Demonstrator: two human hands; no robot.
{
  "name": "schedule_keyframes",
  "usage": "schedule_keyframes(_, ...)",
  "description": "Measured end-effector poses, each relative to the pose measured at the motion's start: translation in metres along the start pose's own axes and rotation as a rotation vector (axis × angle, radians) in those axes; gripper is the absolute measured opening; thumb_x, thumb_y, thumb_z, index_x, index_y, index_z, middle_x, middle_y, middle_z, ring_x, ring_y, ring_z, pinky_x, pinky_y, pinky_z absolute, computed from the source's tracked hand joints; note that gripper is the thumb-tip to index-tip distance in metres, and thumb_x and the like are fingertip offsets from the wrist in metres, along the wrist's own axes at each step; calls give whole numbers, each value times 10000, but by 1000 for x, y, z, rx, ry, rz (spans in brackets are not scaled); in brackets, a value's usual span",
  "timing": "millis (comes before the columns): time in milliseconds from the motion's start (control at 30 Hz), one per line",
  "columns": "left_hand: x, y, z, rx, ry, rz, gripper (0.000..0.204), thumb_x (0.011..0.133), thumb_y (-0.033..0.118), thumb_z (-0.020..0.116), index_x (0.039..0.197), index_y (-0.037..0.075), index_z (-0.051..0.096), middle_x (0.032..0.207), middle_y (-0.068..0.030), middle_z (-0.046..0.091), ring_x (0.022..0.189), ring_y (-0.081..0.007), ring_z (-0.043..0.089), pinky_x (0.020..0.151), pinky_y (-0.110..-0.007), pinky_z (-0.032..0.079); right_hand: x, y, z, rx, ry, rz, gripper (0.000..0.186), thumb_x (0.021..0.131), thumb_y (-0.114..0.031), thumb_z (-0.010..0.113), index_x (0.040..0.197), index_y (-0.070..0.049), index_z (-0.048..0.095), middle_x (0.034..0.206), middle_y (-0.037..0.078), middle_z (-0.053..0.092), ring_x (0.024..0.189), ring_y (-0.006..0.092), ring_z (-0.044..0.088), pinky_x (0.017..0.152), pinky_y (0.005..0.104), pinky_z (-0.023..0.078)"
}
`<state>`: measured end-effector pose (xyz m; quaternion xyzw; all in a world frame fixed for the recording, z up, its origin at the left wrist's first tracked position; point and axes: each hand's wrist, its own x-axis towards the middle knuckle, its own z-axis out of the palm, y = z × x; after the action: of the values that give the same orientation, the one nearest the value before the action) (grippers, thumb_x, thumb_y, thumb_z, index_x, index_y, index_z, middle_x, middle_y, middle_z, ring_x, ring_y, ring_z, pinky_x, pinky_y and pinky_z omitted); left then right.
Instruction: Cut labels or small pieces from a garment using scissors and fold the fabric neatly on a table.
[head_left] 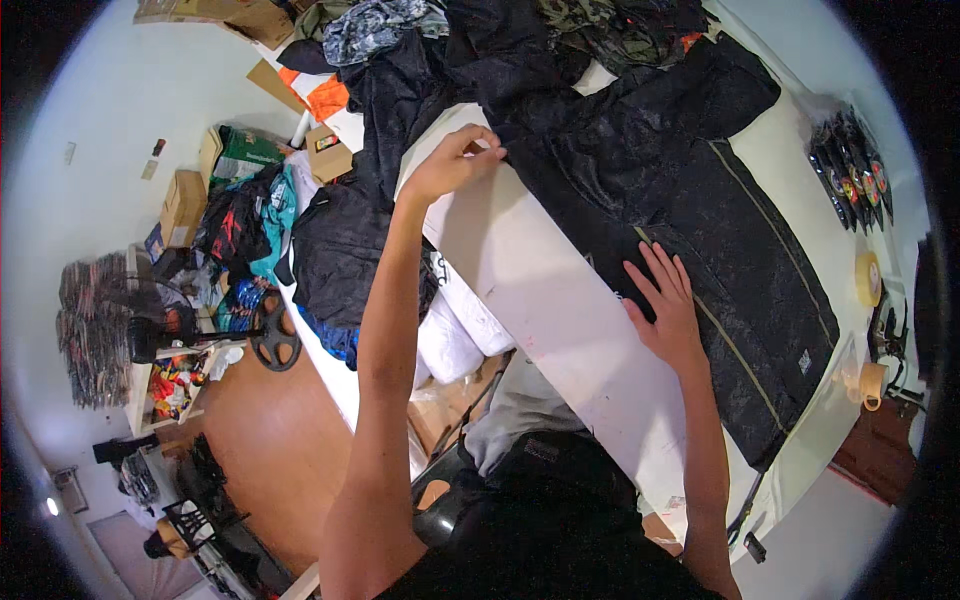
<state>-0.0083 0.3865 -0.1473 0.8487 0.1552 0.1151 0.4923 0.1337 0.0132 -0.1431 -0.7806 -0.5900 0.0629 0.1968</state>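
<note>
While the left hand (pixel 455 160) pinches the upper corner of a dark jacket (pixel 690 220) between thumb and fingertips at upper centre of the frame, the right hand (pixel 665 310) lies flat with fingers spread on the garment's near edge at centre right. The jacket lies laid out on a white table (pixel 540 300), running from upper centre down to lower right, with thin pale stripes along its length. The step in hand appears to be straightening or folding the garment; the next move would likely call for an even pull at the pinched corner with the flat palm anchoring the cloth. A small square label (pixel 804 362) sits low on the jacket at right. Flat dark packets with coloured emblems (pixel 850 170) fan out at upper right; below them stand a tape roll (pixel 867 278) and a tan mug (pixel 872 384). Brown cardboard boxes (pixel 183 200) sit at left, above a heap of clothes (pixel 250 240).
</note>
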Motion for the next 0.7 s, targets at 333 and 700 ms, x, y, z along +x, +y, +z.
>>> schedule_keyframes(333,-11,17,20,-594,127,-135,94,932,142,635,965,58,604,835,-4,631,702,-85,604,606,-225,461,-7,-3,1,9,1,-24,469,899,-245,635,1347,-139,548,1512,112,373,1420,293,303,1171,505,198)
schedule_keyframes(700,-22,-7,33,124,359,99,123,802,44,751,842,-1,644,673,-52,651,589,-107,582,580,-243,467,-14,-8,3,23,-7,-32,461,904,-263,629,1339,-132,551,1512,111,372,1421,294,298,1174,507,189)
